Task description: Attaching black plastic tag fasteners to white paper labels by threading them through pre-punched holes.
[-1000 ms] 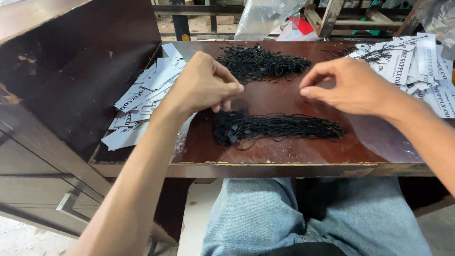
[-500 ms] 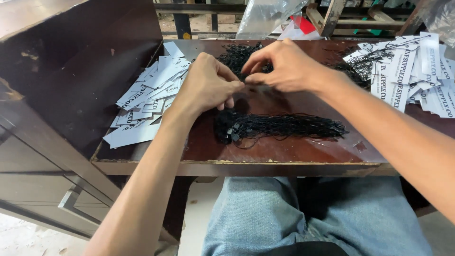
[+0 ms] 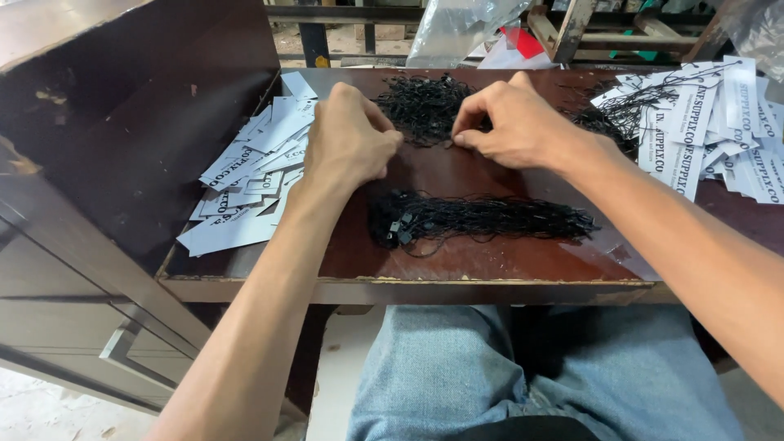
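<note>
My left hand [image 3: 351, 135] rests on the brown wooden table [image 3: 457, 269], fingers curled shut with the tips pointing right; whatever is inside them is hidden. My right hand [image 3: 510, 122] is just across from it, thumb and forefinger pinched on a thin black string at the edge of a tangled pile of black strings [image 3: 416, 102]. The two hands' fingertips are close together. A straight bundle of black strings [image 3: 490, 219] lies below both hands, near the table's front edge.
Loose white paper tags [image 3: 249, 175] are heaped at the left of the table, against a dark wooden cabinet side [image 3: 139, 139]. Tags with strings attached [image 3: 702, 122] are piled at the right. A clear plastic bag [image 3: 457, 28] sits behind. My jeans-clad lap [image 3: 490, 376] is under the table.
My right hand has swung left from the right side of the table to the tangled string pile and pinched there. My left hand has stayed nearly still.
</note>
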